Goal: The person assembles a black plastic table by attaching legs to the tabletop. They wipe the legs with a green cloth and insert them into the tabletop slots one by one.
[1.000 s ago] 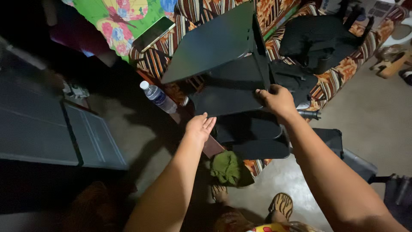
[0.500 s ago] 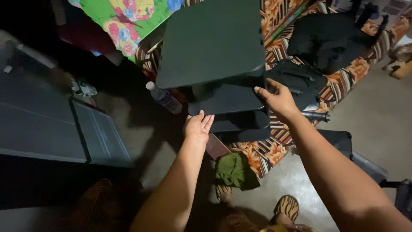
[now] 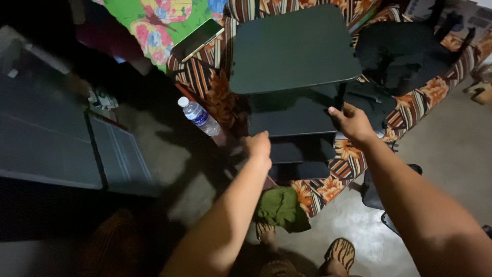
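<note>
Right hand: fingers grasping right edge of dark tiered shelf unit, which stands over patterned bed. Left hand: fingers curled at its left side; contact unclear.

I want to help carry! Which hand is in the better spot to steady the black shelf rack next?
The right hand, probably. It already has a grip on the edge of the black shelf rack at its second shelf. The left hand reaches for the near edge, but whether it touches isn't clear.
</note>
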